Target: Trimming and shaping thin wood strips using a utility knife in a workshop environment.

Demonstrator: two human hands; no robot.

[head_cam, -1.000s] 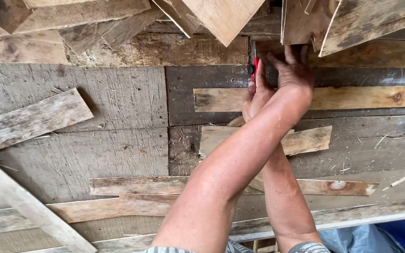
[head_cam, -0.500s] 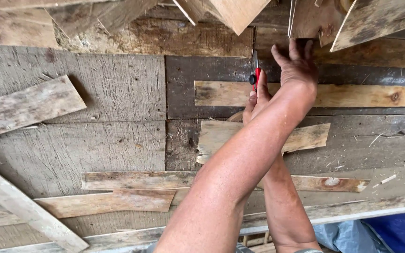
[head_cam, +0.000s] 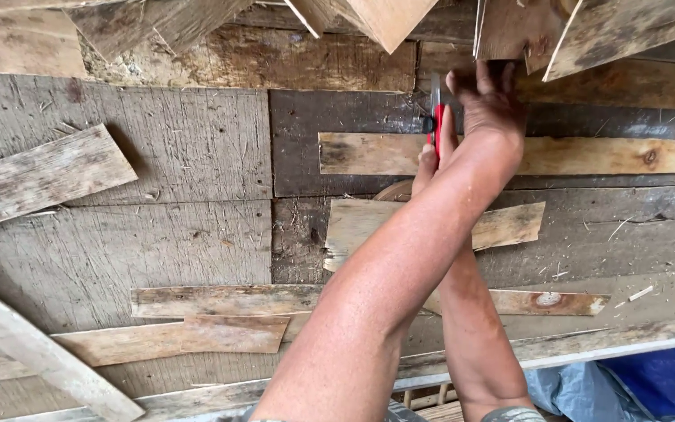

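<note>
The right hand (head_cam: 429, 166) grips a red-handled cutter (head_cam: 433, 117) (blade far); the left hand (head_cam: 491, 101), fingers spread, presses a wood strip (head_cam: 587, 156) on the counter (head_cam: 119, 156). No finished cut shows.

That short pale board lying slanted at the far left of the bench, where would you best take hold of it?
Take the short pale board at its right end, coming from above and the right. That end lies raised toward the middle of the workbench with bare planking around it, while its left end runs out of view. A grip across its narrow width suits the flat shape.

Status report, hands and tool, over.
Left hand touching leaning wooden boards. Right hand gripping red-handled metal tool. Arms crossed.
</note>
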